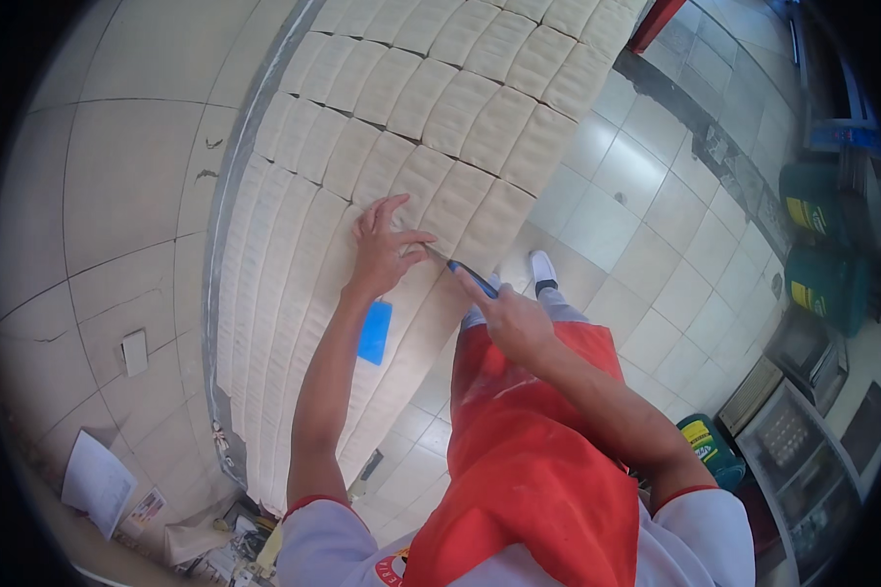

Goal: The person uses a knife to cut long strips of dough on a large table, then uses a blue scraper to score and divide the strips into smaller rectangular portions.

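My right hand (517, 319) is closed around the blue and black handle of a knife (473, 279). Its thin blade points left, low over long cream-coloured dough rolls (338, 286) lying side by side on a table. My left hand (382, 246) is spread over the dough, and the blade tip reaches the gap between thumb and index finger. Whether they touch the blade is hard to see. Beside my left forearm, a blue plastic scraper (375, 334) rests on the rolls. Farther up, crosswise cuts divide the dough into short pieces (440, 103).
A tiled wall (132, 183) borders the table on the left. Papers (99, 480) and clutter (242, 539) are at lower left. Green containers (826, 286) line the right side, near a framed glass-panelled unit (800, 455). A red post (655, 26) stands beyond the table's far right.
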`<state>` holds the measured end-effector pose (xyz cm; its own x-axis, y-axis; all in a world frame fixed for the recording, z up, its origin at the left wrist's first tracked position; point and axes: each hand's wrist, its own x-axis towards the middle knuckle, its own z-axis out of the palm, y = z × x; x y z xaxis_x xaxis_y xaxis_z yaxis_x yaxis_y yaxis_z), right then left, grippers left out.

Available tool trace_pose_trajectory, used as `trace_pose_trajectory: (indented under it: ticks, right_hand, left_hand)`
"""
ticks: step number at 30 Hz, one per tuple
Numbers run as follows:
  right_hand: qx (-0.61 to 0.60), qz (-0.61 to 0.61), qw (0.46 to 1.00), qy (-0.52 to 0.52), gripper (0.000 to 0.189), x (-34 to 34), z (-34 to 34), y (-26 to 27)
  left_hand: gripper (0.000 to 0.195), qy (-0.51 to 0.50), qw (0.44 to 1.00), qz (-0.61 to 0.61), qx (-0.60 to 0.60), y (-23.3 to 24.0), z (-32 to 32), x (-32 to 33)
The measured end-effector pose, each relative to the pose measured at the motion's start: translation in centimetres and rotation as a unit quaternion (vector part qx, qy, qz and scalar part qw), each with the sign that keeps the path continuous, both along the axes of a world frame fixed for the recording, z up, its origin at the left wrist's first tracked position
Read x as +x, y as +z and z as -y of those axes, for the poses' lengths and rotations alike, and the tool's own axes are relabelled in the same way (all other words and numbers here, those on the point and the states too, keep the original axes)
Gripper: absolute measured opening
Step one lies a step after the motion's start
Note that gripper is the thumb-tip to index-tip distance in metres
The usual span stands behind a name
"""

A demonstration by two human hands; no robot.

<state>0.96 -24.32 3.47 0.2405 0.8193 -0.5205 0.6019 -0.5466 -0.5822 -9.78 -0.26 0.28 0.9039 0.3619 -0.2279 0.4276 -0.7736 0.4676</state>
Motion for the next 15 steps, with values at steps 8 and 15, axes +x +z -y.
trace_pose_trajectory:
  ticks: [8,15]
  right_hand:
    - [0.029,0.025,0.999,0.022,0.081,0.4,1.9,-3.0]
    - [0.032,0.014,0.999,0.018,0.079,0.5,2.5,-1.7]
  left_hand:
    - [0.030,-0.039,0.998,0.053,-0.013,1.0,3.4,1.2]
    - [0.028,-0.072,0.997,0.021,0.006,-0.7,5.2,1.5]
